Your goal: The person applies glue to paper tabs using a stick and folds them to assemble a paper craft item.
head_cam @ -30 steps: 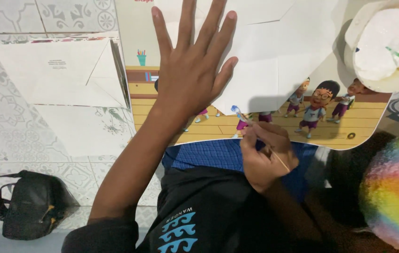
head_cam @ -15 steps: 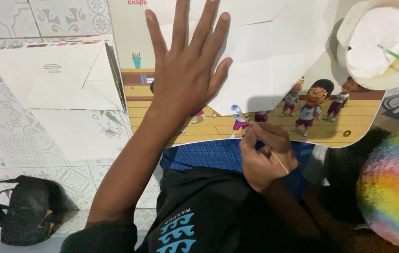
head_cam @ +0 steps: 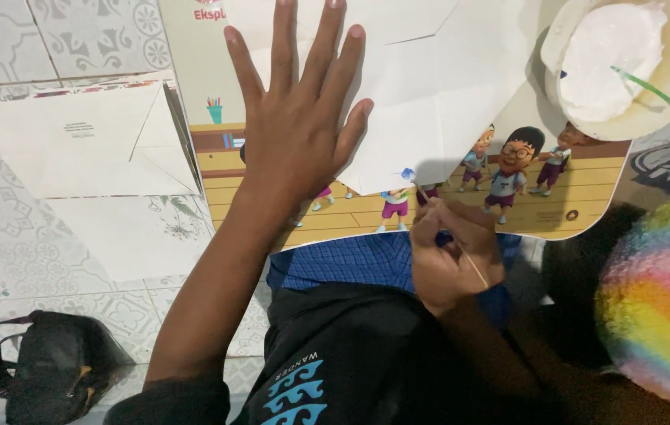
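Gluing the white paper's corner
Left hand (head_cam: 295,134) stays spread flat on the white paper (head_cam: 429,86); right hand (head_cam: 449,252), pinching a thin stick (head_cam: 472,267), has barely shifted.

The person wears a black top whose sleeves end near the elbows, leaving both forearms bare. Light blue wave-like shapes and small pale lettering mark the front of the top. Blue checked cloth covers the lap. The left hand (head_cam: 295,126) and right hand (head_cam: 449,252) carry no rings or bands.
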